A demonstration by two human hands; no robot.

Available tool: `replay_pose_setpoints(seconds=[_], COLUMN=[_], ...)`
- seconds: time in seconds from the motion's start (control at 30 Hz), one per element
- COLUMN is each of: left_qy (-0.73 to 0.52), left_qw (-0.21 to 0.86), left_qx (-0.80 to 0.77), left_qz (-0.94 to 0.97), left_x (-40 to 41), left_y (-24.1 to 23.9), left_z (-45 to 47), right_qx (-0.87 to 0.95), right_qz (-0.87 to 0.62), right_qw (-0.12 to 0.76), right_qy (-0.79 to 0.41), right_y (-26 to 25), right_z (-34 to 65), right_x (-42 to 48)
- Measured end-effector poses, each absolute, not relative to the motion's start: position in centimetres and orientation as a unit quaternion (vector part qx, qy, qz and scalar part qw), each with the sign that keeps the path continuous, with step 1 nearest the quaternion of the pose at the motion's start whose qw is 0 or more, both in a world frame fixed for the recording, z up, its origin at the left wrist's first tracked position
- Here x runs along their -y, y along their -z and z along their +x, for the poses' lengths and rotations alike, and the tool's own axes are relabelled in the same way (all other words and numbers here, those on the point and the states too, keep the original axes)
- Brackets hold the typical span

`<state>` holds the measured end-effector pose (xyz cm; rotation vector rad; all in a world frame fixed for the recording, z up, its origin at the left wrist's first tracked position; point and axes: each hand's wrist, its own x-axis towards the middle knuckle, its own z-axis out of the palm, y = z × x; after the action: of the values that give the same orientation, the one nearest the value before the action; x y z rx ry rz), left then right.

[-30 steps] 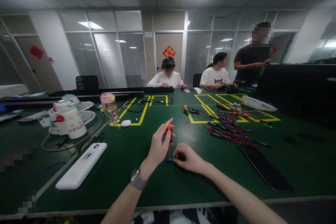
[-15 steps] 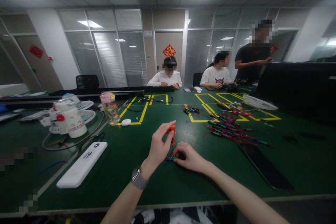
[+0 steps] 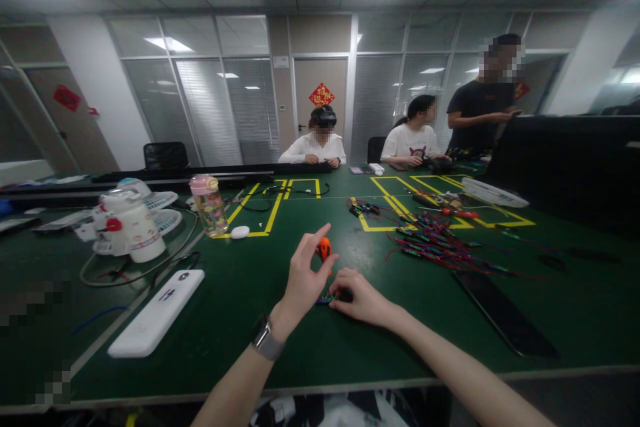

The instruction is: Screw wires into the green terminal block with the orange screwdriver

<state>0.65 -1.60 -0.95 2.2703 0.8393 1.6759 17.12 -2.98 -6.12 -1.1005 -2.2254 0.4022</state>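
Observation:
My left hand (image 3: 305, 280) is around a small orange-and-black screwdriver (image 3: 325, 248), its handle lying against the curled fingers. The index finger and thumb stand somewhat apart from the handle. Below, near the tabletop, my right hand (image 3: 363, 299) pinches a small green circuit board with thin wires (image 3: 325, 300). The screwdriver stands roughly upright over this board; its tip is hidden by the hands, so contact cannot be made out.
On the green table (image 3: 240, 320), a pile of wired circuit boards (image 3: 430, 243) lies right, near a dark phone-like slab (image 3: 505, 313). Left are a white power bank (image 3: 157, 313), a pink-lidded bottle (image 3: 209, 205), a white jug (image 3: 137, 227) and cables. People are across the table.
My left thumb and index finger have spread apart around the screwdriver handle, which now looks tilted. My right hand stays in place on the board.

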Motion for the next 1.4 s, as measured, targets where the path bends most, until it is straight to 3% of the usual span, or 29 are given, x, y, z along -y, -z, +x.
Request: replay_pose_setpoints(seconds=[0.27,0.5,0.7,0.9,1.1,1.4], left_qy=[-0.539,-0.567,-0.551,-0.576,-0.547,-0.573], left_qw=[0.144,0.096,0.186,0.11,0.207,0.164], left_qx=[-0.272,-0.313,-0.273,-0.296,-0.268,-0.295], left_qz=[0.784,0.756,0.766,0.754,0.766,0.747], left_x=[2.29,1.98,1.99,2.07,1.96,1.68], left_y=[0.16,0.24,0.25,0.14,0.2,0.35], left_z=[0.47,0.31,0.39,0.32,0.32,0.53], right_qx=[0.848,0.847,0.85,0.848,0.851,0.852], right_qz=[-0.411,-0.417,-0.413,-0.412,-0.408,-0.41], right_qw=[0.302,0.296,0.295,0.298,0.299,0.295], right_qy=[-0.144,-0.144,-0.146,-0.146,-0.141,-0.142], right_y=[6.23,6.02,5.99,5.9,6.1,6.08], right_z=[17.35,17.31,17.28,17.33,17.34,17.38], right_x=[2.88,3.06,3.0,3.1,2.94,2.94])
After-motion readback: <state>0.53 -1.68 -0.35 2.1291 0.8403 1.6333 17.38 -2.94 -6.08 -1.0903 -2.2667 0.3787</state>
